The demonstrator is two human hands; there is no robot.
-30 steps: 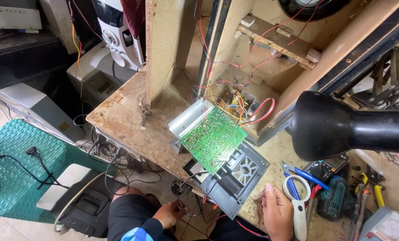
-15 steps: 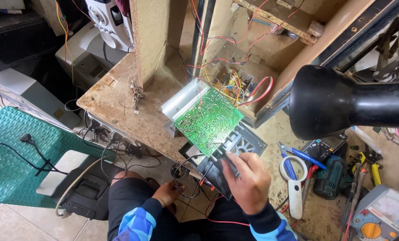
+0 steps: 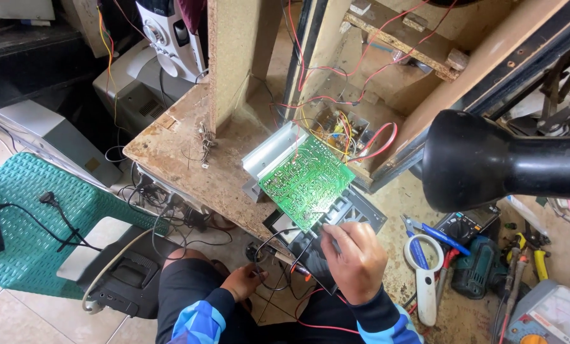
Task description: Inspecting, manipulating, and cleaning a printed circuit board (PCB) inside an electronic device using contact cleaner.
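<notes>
right hand [image 3: 356,262]: at the near edge of the worktop [image 3: 189,153], fingers curled together, tips pressing on the black panel [image 3: 336,229] right below the green circuit board [image 3: 306,180]. can't tell if it pinches anything underneath.
left hand [image 3: 243,280]: lower, off the worktop's near edge, over the lap. fingers bent and closed around dark cables [image 3: 266,255] hanging there.
green circuit board: solder side up, tilted, mid near edge of the worktop, sitting on the black panel. silver metal bracket [image 3: 269,156] along its far-left side.
wires: red and yellow wires [image 3: 355,137] run from behind the board into the wooden cabinet [image 3: 387,70] at the far side.
lamp: black lamp shade [image 3: 470,159] over the right side of the worktop, near the board.
right edge tools: white magnifying glass [image 3: 425,267], blue-handled pliers [image 3: 441,232], green drill [image 3: 479,267], multimeter [image 3: 549,315] in the near right corner.
floor left: teal mat [image 3: 36,223] with a black plug [image 3: 48,198] lying on it.
</notes>
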